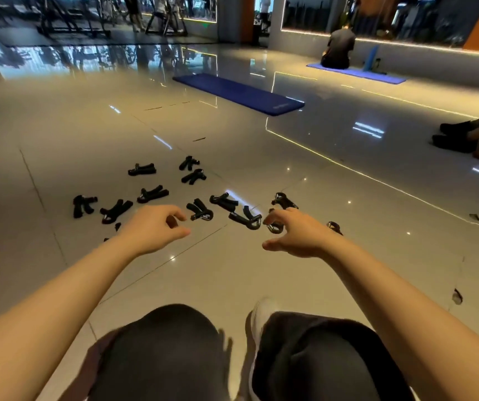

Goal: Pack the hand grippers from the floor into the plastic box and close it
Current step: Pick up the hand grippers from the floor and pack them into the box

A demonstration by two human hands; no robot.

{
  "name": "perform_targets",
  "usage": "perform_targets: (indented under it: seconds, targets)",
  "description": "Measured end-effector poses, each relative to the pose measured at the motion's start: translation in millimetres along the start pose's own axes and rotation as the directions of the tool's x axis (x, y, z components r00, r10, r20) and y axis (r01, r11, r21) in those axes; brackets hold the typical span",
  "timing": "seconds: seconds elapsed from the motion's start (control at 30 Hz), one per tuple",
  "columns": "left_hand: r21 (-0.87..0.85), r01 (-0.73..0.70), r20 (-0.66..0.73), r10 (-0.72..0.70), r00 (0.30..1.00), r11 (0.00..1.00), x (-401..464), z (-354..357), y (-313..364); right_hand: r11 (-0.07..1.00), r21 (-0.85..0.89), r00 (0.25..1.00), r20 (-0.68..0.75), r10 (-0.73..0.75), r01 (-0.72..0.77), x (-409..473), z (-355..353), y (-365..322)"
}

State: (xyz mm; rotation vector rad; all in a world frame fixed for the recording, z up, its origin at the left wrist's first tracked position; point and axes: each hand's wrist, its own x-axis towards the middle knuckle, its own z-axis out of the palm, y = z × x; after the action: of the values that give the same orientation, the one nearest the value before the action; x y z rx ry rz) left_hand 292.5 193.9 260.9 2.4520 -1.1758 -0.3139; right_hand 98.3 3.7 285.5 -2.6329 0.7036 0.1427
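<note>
Across the glossy beige tiled floor (232, 270) lie our scattered black foam-handled hand grippers (153, 194); our left hand (157, 227) hovers loosely curled, empty, and our right hand (296, 233) reaches half-open, fingertips by one gripper's metal coil (274, 227).

Left hand (154, 227) and right hand (299, 231) outstretched, fingers (176, 211) loosely curled

Both arms extended over glossy tiled floor (59, 134). Left hand (157, 230) held loosely curled, empty. Right hand (296, 233) spread above hand gripper (274, 227); contact unclear. Black hand grippers (148, 194) scattered at 12 o'clock of hands. Blue mat (238, 92) laid beyond, toward 1 o'clock. Seated person (338, 47) seen at far wall.
</note>
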Motion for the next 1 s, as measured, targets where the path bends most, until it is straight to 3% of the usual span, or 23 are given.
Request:
perform_targets:
  seconds: [0.17,0.3,0.57,0.7,0.83,1.0]
  targets:
    - [-0.029,0.170,0.110,-0.166,0.980,0.985,55,54,-78,0.995,-0.102,0.994,0.113,0.009,0.002,105,54,23]
    - [-0.054,0.265,0.205,-0.249,0.946,0.963,98,107,-146,0.997,-0.076,0.970,0.243,-0.005,0.025,195,127,23]
    - [-0.020,0.473,0.220,-0.458,0.862,0.881,164,180,-264,0.985,-0.123,0.887,0.459,-0.056,0.125,337,230,27]
    - [-0.046,0.506,0.189,-0.490,0.851,0.861,200,208,-307,0.976,-0.148,0.852,0.520,-0.060,0.159,402,255,29]
    - [0.030,0.439,0.166,-0.438,0.884,0.898,223,224,-337,0.952,-0.214,0.821,0.568,-0.062,0.220,452,268,27]
    - [0.129,0.455,0.083,-0.467,0.880,0.881,256,225,-366,0.927,-0.301,0.873,0.485,-0.054,0.225,519,274,26]
